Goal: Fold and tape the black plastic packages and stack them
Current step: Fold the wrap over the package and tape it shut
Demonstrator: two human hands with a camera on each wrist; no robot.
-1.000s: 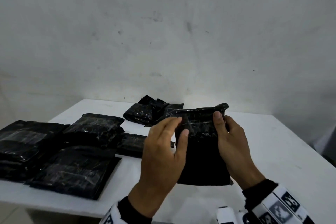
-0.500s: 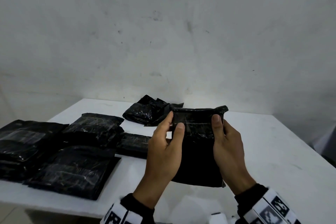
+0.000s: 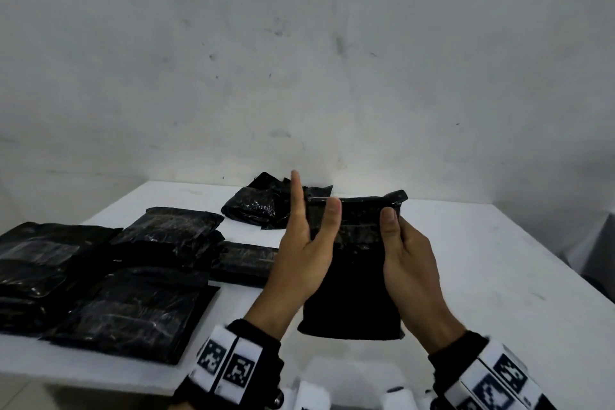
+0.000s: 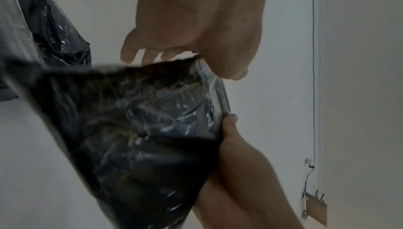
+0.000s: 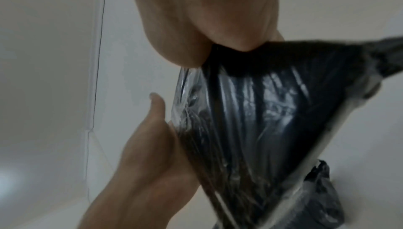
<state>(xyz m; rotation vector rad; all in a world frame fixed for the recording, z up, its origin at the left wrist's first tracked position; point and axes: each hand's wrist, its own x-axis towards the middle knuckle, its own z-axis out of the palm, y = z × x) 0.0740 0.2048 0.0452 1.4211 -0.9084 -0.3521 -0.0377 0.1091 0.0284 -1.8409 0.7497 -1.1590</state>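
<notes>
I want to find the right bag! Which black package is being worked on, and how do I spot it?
Look at the white table against the grey wall. Near its front middle, one flat black plastic package stands upright between two hands. Unlike the black packages lying flat on the left, it is lifted up, with the right hand gripping its side.

A glossy black plastic package [image 3: 352,263] with its top folded over is held upright above the white table.
</notes>
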